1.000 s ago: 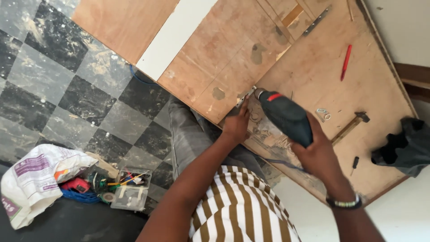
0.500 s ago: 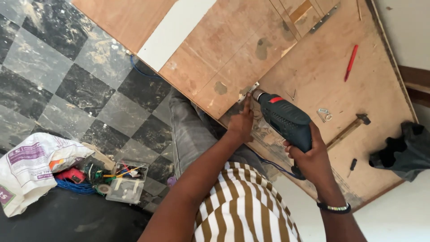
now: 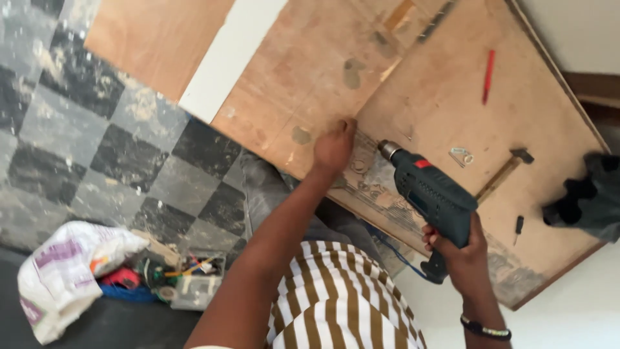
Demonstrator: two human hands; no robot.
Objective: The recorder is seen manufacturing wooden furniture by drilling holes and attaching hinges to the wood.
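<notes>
My right hand [image 3: 460, 249] grips the handle of a dark green electric drill [image 3: 427, 194], whose chuck points up-left over a plywood worktop [image 3: 439, 97]. My left hand [image 3: 334, 147] rests with its fingers curled on the edge of a plywood board [image 3: 303, 71], a short way left of the drill's chuck. The drill's tip is apart from the left hand.
A red pencil [image 3: 488, 75], a hammer [image 3: 504, 171], a small metal piece [image 3: 462, 156] and a short dark tool [image 3: 518, 226] lie on the worktop. A dark cloth [image 3: 584, 194] sits at its right edge. On the checkered floor [image 3: 97, 155] are a white sack [image 3: 64, 271] and a box of small tools [image 3: 187, 274].
The drill has drawn back to the right, away from the board's edge. My left hand stays on the board. The view has shifted.
</notes>
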